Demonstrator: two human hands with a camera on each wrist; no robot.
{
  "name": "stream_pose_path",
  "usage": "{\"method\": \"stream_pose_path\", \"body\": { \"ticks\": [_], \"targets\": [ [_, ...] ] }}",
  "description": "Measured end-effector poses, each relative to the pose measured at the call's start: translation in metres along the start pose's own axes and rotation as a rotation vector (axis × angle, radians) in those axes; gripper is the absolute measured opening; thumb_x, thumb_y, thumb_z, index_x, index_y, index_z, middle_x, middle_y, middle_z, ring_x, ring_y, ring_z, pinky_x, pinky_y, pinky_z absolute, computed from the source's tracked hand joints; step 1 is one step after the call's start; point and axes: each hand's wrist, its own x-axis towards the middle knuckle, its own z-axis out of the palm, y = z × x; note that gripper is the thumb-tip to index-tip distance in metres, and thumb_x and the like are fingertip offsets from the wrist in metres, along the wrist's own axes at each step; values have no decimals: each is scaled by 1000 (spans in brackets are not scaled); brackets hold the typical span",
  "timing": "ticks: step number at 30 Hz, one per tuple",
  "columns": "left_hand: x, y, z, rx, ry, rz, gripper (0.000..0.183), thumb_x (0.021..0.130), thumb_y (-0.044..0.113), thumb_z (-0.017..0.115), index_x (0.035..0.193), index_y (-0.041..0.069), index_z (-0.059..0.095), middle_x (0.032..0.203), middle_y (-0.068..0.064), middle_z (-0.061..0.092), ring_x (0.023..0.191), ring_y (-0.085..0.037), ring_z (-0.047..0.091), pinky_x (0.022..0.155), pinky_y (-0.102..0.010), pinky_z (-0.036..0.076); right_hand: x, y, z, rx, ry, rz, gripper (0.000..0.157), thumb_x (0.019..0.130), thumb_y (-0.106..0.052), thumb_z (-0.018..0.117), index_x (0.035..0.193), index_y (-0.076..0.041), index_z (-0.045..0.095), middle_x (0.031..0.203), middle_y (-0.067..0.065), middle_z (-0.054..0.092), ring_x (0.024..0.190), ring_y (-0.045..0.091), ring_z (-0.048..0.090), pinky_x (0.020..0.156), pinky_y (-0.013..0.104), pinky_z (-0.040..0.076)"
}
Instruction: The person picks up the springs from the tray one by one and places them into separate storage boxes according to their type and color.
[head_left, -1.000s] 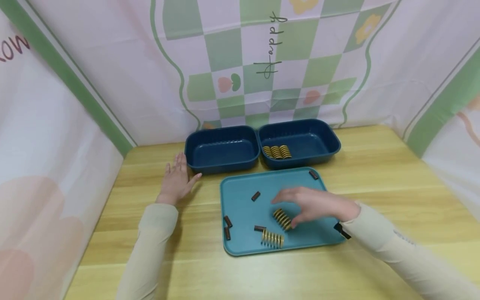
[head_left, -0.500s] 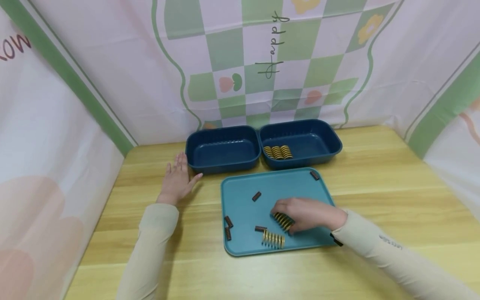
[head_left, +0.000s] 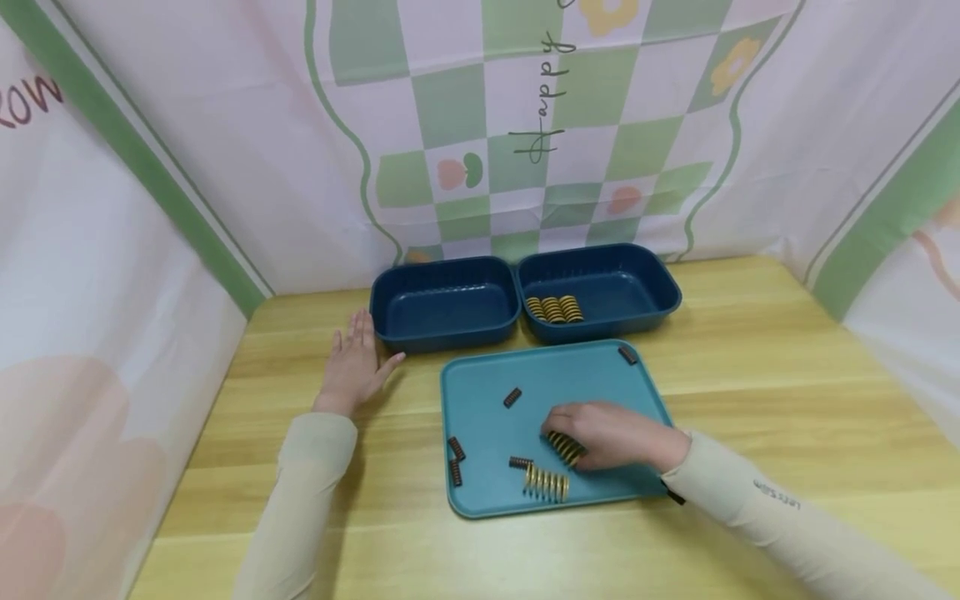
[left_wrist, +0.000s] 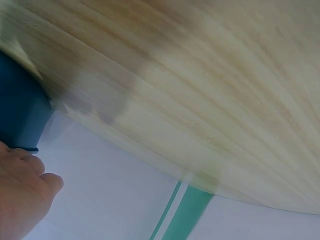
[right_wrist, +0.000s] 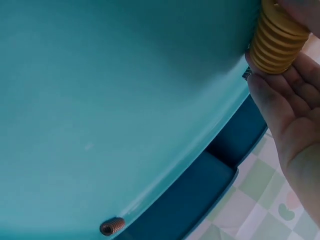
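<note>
My right hand [head_left: 611, 435] pinches a large yellow coil spring [head_left: 562, 447] between thumb and fingers, low over the teal tray [head_left: 480, 375]. In the right wrist view the yellow spring [right_wrist: 279, 42] spans from the thumb to the fingertips. A second large yellow spring [head_left: 546, 482] lies near the tray's front edge, with a small dark spring [head_left: 521, 462] at its upper left. Flat on the table, my left hand [head_left: 351, 368] has its straight fingers at the side of the left navy bin [head_left: 450, 340].
In the right navy bin [head_left: 645, 321], three yellow springs [head_left: 553, 310] lie side by side. Other small dark springs are on the tray: one near the middle [head_left: 512, 397], one at the far right corner [head_left: 627, 356], and two by the left edge [head_left: 457, 460]. A printed curtain [head_left: 450, 108] hangs behind.
My right hand has come down onto the large yellow spring, and its fingers have closed around it. The left hand has stayed beside the bin.
</note>
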Motion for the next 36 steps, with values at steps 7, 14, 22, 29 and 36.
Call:
{"method": "stream_pose_path", "body": {
  "ticks": [7, 14, 22, 29, 36],
  "targets": [
    [1, 2, 1, -32, 27, 14, 90, 96, 53, 41, 146, -11, 2, 153, -26, 6, 142, -36, 5, 113, -53, 8, -4, 1, 1, -1, 19, -2, 50, 69, -10, 82, 114, -5, 62, 111, 7, 63, 100, 21, 61, 83, 35, 52],
    [-8, 2, 2, -50, 78, 62, 88, 97, 50, 43, 144, -16, 8, 151, -32, 8, 140, -42, 7, 110, -57, 11, -7, -1, 0, -4, 44, -21, 48, 68, -9, 81, 113, -6, 63, 110, 4, 63, 100, 18, 61, 83, 33, 52],
    [-13, 3, 4, -22, 45, 54, 91, 97, 54, 38, 144, -16, 5, 151, -32, 7, 140, -43, 7, 110, -60, 10, -10, -8, -8, 167, 83, 3, 49, 73, -15, 79, 118, -6, 61, 116, 2, 61, 105, 15, 59, 88, 30, 50],
    [-15, 3, 4, -24, 22, 39, 90, 97, 54, 38, 145, -14, 4, 152, -30, 6, 141, -41, 6, 110, -59, 9, -3, -15, -23, 428, 225, -12, 55, 74, -16, 81, 124, -10, 58, 122, 1, 60, 113, 18, 55, 92, 35, 48],
    [-12, 3, 2, -48, 41, 31, 88, 97, 52, 40, 145, -13, 5, 152, -29, 7, 141, -40, 5, 111, -58, 8, 3, -18, -33, 861, 362, -88, 58, 71, -4, 82, 124, -4, 58, 123, 6, 60, 115, 18, 55, 95, 35, 46]
  ]
}}
